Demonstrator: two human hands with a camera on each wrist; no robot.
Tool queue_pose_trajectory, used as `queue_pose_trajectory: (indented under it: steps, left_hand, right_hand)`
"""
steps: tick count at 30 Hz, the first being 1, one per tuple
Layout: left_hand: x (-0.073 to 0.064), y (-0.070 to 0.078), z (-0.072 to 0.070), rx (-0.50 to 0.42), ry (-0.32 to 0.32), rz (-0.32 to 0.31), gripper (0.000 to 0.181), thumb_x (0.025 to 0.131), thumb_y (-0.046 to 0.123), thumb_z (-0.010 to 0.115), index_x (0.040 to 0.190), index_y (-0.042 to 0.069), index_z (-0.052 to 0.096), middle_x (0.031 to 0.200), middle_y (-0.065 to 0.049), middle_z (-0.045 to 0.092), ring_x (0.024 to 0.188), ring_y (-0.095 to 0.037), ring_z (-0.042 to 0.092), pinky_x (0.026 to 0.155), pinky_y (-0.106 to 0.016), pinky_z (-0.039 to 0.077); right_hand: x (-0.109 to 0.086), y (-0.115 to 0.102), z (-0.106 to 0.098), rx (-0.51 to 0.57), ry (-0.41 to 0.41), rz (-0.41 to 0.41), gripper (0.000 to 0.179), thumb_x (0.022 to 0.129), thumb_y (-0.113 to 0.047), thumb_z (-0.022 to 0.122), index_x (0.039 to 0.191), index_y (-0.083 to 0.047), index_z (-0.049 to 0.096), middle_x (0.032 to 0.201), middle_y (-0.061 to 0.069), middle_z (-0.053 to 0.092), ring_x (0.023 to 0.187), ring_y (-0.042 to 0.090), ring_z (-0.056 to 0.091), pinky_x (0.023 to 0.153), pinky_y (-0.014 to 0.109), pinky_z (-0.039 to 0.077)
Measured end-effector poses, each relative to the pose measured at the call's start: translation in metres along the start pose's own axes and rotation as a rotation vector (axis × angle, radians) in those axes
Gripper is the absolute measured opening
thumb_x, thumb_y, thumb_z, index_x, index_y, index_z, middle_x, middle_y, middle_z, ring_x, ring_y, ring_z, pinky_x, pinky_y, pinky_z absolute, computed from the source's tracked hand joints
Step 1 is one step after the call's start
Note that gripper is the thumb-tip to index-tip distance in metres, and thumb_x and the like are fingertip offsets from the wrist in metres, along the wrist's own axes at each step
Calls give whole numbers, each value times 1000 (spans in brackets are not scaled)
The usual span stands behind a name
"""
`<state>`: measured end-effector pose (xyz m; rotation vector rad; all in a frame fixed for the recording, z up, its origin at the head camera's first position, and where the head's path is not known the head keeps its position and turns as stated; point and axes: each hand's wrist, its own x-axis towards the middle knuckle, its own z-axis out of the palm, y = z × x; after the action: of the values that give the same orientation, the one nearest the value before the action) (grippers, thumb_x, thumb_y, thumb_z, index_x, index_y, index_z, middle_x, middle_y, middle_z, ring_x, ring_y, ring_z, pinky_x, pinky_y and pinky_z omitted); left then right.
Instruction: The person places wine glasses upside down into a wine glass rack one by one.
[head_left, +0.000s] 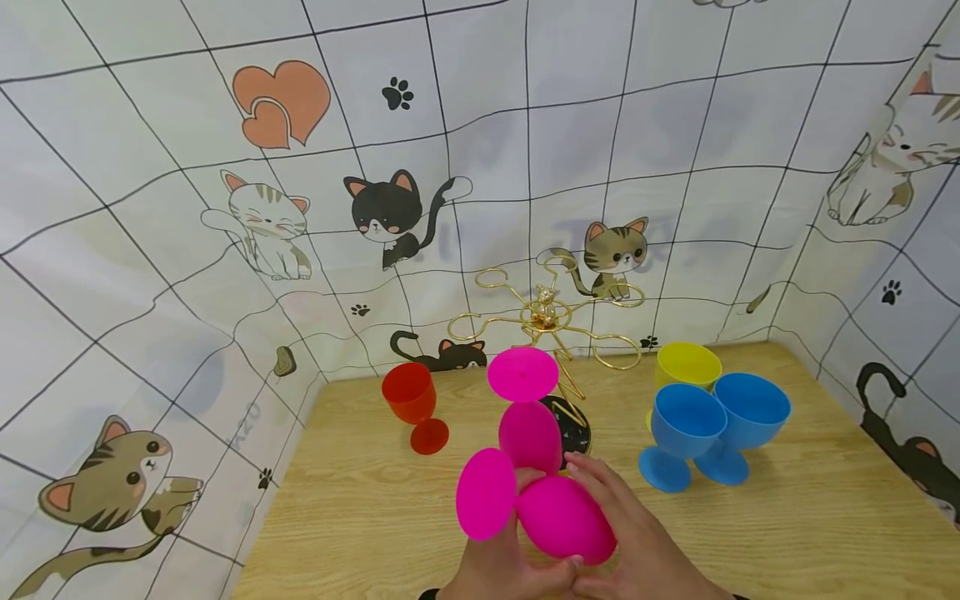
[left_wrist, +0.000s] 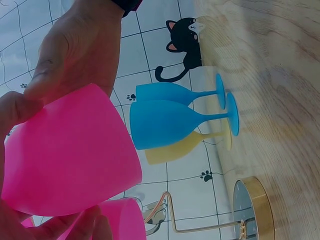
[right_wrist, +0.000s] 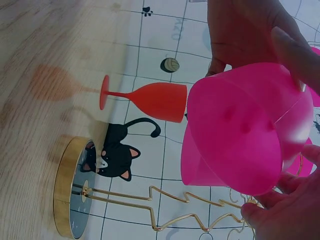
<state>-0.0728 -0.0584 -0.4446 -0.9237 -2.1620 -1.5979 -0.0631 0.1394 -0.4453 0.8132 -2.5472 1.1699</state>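
Note:
Two pink plastic goblets are held up close together over the table. The nearer pink goblet [head_left: 566, 521] lies tilted on its side, its round foot to the left. Behind it, the farther pink goblet [head_left: 530, 436] has its foot on the far side and its bowl toward me. My left hand [head_left: 495, 562] grips from below and left, with fingers between the two bowls. My right hand [head_left: 637, 533] curls round the right side of the nearer bowl. Both thumbs come close together at its near side. The pink bowls hide part of the fingers.
A gold wire stand [head_left: 546, 317] with ring arms and a round black base [head_left: 570, 429] stands behind the goblets. To the left is a red goblet [head_left: 409, 393]. On the right stand two blue goblets [head_left: 688, 421] and a yellow one [head_left: 688, 365]. A cat-patterned sheet [head_left: 487, 200] surrounds the wooden table [head_left: 352, 517].

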Motion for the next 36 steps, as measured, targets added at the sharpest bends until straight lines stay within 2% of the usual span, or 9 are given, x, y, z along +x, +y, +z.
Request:
queue_pose_trajectory:
  steps: [4, 8, 17, 23, 28, 30, 36]
  left_hand:
    - [-2, -4, 1, 23, -7, 11, 78, 72, 23, 86, 137, 11, 45, 131, -4, 55, 120, -15, 55, 83, -26, 59]
    - [-3, -5, 1, 10, -15, -21, 77, 73, 24, 86, 137, 16, 44, 131, 1, 56, 121, -14, 54, 85, -27, 59]
    - [-4, -8, 2, 28, -25, -5, 77, 74, 28, 85, 138, 17, 43, 130, 5, 56, 122, -14, 54, 86, -27, 58]
    - [-5, 0, 1, -45, -68, -129, 76, 76, 29, 84, 139, 17, 42, 131, 9, 56, 120, -13, 56, 89, -28, 57]
    - [-9, 7, -2, -124, -122, -260, 76, 79, 27, 82, 140, 23, 39, 132, 10, 55, 120, -13, 56, 93, -29, 55]
    - [-10, 9, -3, -147, -129, -291, 76, 79, 27, 82, 141, 25, 37, 133, 10, 54, 121, -13, 55, 95, -29, 55]
    - [-10, 12, -4, -178, -132, -311, 77, 80, 27, 80, 143, 24, 35, 135, 8, 53, 124, -16, 53, 98, -30, 53]
  right_hand:
    - [1, 2, 2, -54, -11, 6, 106, 64, -46, 88, 152, -20, 35, 154, 1, 36, 130, 18, 43, 79, 27, 60]
    - [0, 2, 3, -81, -14, 11, 102, 65, -44, 89, 150, -21, 38, 151, 0, 40, 125, 24, 50, 78, 25, 60]
    - [0, 1, 5, -73, -10, 19, 92, 68, -45, 86, 148, -29, 41, 143, -5, 47, 120, 20, 54, 75, 23, 59]
    - [1, 0, 4, -44, -64, 61, 88, 72, -48, 83, 147, -27, 42, 141, -2, 49, 115, 25, 59, 74, 22, 59]
    - [1, 2, 6, -74, -57, 31, 87, 72, -50, 81, 146, -31, 41, 140, -5, 51, 116, 22, 60, 77, 24, 60]
    - [0, 3, 6, -86, -54, 15, 87, 72, -50, 81, 147, -32, 40, 140, -7, 51, 115, 20, 59, 79, 25, 60]
    - [0, 4, 7, -67, -24, -6, 88, 70, -42, 86, 145, -25, 44, 137, -8, 53, 112, 19, 61, 77, 23, 59]
